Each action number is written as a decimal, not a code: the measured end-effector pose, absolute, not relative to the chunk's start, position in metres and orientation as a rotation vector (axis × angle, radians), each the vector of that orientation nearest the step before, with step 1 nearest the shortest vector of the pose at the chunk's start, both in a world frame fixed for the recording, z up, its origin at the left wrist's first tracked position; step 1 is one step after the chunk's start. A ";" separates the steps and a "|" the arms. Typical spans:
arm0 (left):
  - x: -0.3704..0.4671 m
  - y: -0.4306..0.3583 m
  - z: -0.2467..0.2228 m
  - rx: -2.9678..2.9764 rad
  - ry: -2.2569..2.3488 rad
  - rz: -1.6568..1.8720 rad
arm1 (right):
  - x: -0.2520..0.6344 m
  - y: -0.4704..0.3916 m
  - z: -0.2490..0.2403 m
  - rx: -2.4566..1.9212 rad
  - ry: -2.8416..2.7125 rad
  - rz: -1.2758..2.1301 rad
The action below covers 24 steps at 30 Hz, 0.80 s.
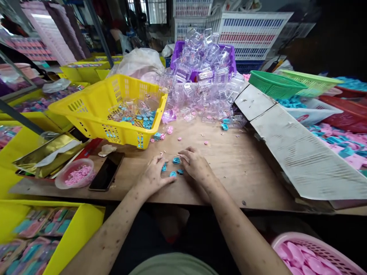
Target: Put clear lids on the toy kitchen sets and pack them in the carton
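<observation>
Blue pcs (176,160) on counter (237,164); my L hand (151,173) wide, R hand (197,165) narrow, can't tell if gripping; light touch = less scatter.

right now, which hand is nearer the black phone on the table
Left. The left hand is to the right of the phone, with bare tabletop between them; the right hand is farther off, past the small blue pieces.

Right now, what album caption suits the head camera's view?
Left hand and right hand beside small blue pieces on a wooden table, a yellow basket nearby.
</observation>
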<state>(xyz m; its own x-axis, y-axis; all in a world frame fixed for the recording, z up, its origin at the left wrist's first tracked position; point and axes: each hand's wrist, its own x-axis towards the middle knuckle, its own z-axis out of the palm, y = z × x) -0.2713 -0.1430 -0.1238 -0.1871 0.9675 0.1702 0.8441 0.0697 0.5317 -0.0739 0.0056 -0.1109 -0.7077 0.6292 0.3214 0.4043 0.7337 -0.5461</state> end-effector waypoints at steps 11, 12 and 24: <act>-0.266 -0.125 -0.048 1.962 2.067 0.877 | -0.042 -0.028 -0.132 -0.618 -2.472 0.675; -0.273 -0.130 -0.025 1.990 2.034 0.871 | -0.042 -0.029 -0.137 -0.585 -2.466 0.673; -0.418 0.046 0.068 1.728 2.102 -0.204 | -0.041 -0.035 -0.148 -0.545 -2.344 0.713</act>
